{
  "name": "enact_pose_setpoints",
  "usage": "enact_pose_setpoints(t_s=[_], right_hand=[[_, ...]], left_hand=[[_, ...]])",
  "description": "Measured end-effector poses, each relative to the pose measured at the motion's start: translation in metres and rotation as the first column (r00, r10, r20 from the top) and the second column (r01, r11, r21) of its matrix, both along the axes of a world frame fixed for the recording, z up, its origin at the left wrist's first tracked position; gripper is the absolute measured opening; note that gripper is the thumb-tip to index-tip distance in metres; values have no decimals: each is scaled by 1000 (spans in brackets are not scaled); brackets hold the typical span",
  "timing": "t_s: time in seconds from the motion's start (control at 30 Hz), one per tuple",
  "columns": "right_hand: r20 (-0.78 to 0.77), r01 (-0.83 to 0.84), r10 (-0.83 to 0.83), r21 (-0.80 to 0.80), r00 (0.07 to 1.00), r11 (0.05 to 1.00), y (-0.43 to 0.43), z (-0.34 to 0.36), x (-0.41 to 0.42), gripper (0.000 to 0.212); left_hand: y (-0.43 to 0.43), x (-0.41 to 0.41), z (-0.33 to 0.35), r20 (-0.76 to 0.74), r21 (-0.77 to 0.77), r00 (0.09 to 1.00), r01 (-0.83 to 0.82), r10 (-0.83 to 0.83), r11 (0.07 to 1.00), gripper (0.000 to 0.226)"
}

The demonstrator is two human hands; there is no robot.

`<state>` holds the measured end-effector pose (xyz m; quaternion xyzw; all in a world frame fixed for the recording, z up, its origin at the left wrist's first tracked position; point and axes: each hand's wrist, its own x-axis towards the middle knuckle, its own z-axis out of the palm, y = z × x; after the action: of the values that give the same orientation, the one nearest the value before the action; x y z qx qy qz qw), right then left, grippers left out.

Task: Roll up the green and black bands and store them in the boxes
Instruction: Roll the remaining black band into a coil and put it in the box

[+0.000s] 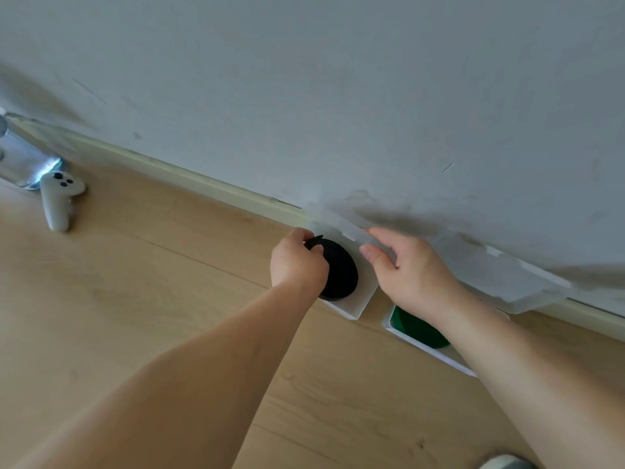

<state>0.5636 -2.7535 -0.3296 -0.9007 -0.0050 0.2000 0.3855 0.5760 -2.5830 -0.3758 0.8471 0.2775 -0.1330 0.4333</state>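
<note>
The black band (340,270) is wound into a flat, tight disc and sits in the left white box (355,308). The left hand (296,265) pinches it at the rim nearest the wrist, thumb and fingers curled over the edge, with a short loose tail poking up just above the fingertips. It looks light and soft, a fabric coil that will likely spring open if let go carelessly. The best hold, I'd say, is across the flat faces or over that loose end, pressing it down as the fingers come away.

Just right of that grip, the right hand (411,270) reaches to the edge of the box's translucent lid (338,218), which stands tilted back against the wall. Its fingers are loosely spread, and I cannot tell whether they have hold of the lid or only touch it. Under that forearm the green band (417,328) lies rolled in the second box (436,355), partly hidden.

Well off to the left of both hands, a white controller (59,198) rests on the wooden floor (169,282)
</note>
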Motion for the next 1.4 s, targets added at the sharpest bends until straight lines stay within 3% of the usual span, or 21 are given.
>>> enact_pose_setpoints(t_s=[0.07, 0.13, 0.17, 0.23, 0.4, 0.47, 0.53, 0.6, 0.7, 0.8, 0.83, 0.9, 0.97, 1.1, 1.17, 1.27, 1.4], right_hand=[[218, 3, 18, -93, 976, 996, 1, 1, -5, 44], [524, 17, 139, -282, 840, 959, 10, 1, -16, 35], [585, -11, 210, -324, 783, 946, 17, -1, -24, 26], [568, -113, 294, -331, 769, 937, 30, -6, -39, 8], [524, -192, 324, -291, 788, 937, 59, -11, -64, 18], [367, -159, 257, -276, 894, 948, 61, -14, -72, 6], [114, -213, 274, -380, 955, 900, 54, -28, -77, 25], [5, -252, 291, -484, 957, 838, 52, -40, -77, 42], [53, -249, 341, -578, 939, 777, 65, -44, -68, 23], [80, -206, 303, -569, 950, 796, 76, -39, -56, 6], [70, -184, 265, -551, 962, 814, 75, -40, -50, 3], [74, -151, 217, -507, 973, 849, 69, -44, -42, 11], [92, -151, 218, -468, 972, 871, 62, -48, -38, 20], [117, -258, 376, -542, 919, 800, 47, -45, -37, 27], [107, -281, 411, -577, 905, 767, 42, -46, -39, 27], [56, -306, 414, -586, 908, 750, 43, -51, -37, 30], [-20, -312, 357, -534, 934, 786, 45, -52, -33, 31]], left_hand=[[-3, -1, -5, -1, 66, 999, 41, -41, 997, 33], [-5, 2, -8, -29, 132, 994, 108, -105, 985, 24], [-5, 3, -8, -55, 157, 990, 139, -132, 978, 16], [-4, 6, -4, -116, 221, 977, 203, -181, 954, 13], [1, 8, 1, -197, 328, 924, 377, -327, 866, 19], [1, 9, 2, -213, 339, 925, 373, -316, 864, 20], [0, 13, 5, -235, 368, 915, 396, -328, 841, 19], [-2, 13, 10, -270, 408, 896, 439, -354, 801, 22], [1, 11, 15, -326, 494, 819, 574, -473, 654, 26], [4, 10, 17, -415, 526, 676, 724, -609, 446, 11], [5, 9, 15, -435, 508, 630, 762, -643, 402, 15], [8, 13, 20, -459, 435, 608, 789, -647, 433, 28], [13, 23, 29, -475, 341, 590, 807, -653, 482, 23], [30, 30, 36, -436, 73, 537, 821, -722, 566, 18], [33, 26, 38, -429, -4, 503, 830, -750, 558, 29], [31, 24, 38, -459, 93, 450, 882, -766, 462, 44], [32, 17, 26, -423, 167, 502, 861, -754, 480, 47]])
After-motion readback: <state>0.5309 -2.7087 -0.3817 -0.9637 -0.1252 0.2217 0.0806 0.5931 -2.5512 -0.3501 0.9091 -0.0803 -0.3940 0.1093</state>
